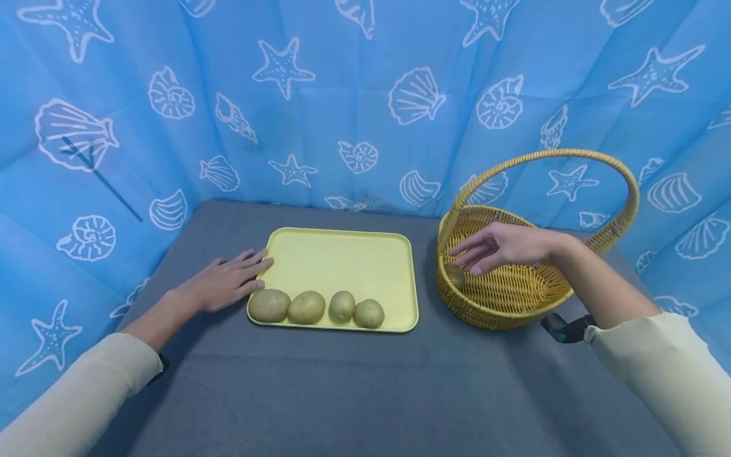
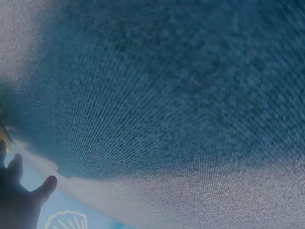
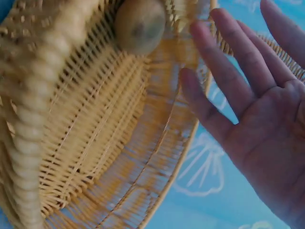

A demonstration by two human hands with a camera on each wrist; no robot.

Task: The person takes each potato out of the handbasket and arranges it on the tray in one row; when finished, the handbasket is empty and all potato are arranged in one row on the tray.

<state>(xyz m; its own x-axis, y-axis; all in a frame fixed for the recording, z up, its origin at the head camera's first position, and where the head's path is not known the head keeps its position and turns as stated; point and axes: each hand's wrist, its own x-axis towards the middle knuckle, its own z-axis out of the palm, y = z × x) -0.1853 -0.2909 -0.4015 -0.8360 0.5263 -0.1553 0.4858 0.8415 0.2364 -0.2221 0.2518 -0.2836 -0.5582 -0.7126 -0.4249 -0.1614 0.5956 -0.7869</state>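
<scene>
My left hand (image 1: 228, 281) lies at the left side of a yellow tray (image 1: 342, 254), its fingers stretched over the rim. Along the tray's near edge several potatoes sit in a row; the leftmost potato (image 1: 270, 306) is just below the left thumb. Over the wicker basket (image 1: 502, 320) hovers my right hand (image 1: 505, 246), fingers extended and holding nothing. Inside the basket, against its left wall, lies one potato (image 1: 455, 275), partly hidden in the head view. That potato shows more fully in the right wrist view, apart from the fingertips (image 3: 190, 83).
The basket's tall arched handle (image 1: 548, 154) rises above the right hand. A grey cloth (image 1: 354, 393) covers the table. Behind and beside it hangs a blue curtain (image 1: 342, 114) with white shells and starfish. In the left wrist view mostly grey cloth (image 2: 167, 95) appears.
</scene>
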